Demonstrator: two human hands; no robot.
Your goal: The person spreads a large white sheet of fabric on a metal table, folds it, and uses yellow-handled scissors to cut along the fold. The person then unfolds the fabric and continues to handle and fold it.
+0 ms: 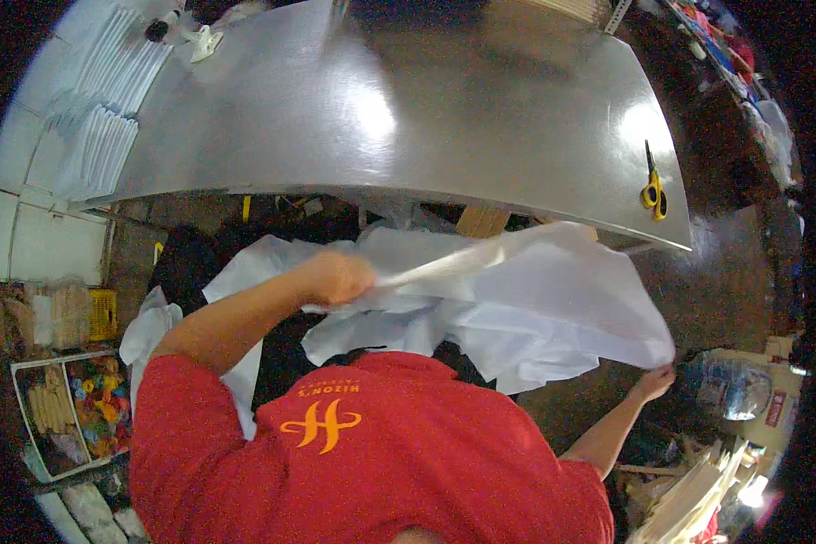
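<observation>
A large piece of white fabric (553,281) stretches between my two hands, in front of my body and below the table's near edge. My left hand (337,277) is closed in a fist on a gathered part of it, slightly blurred. Out to the right, my right hand (655,383) pinches a corner of the same cloth. Between them the top edge is pulled into a taut, shiny fold. More of the cloth hangs in loose folds over my lap and to the left, where a white bunch (150,326) droops beside my left arm.
A wide, shiny metal-topped table (272,109) lies ahead. Yellow-handled scissors (653,192) rest near its right corner. Folded white cloth stacks (104,145) stand at the left. A rack with colourful spools (100,403) is low left; pale sheets (698,494) lean low right.
</observation>
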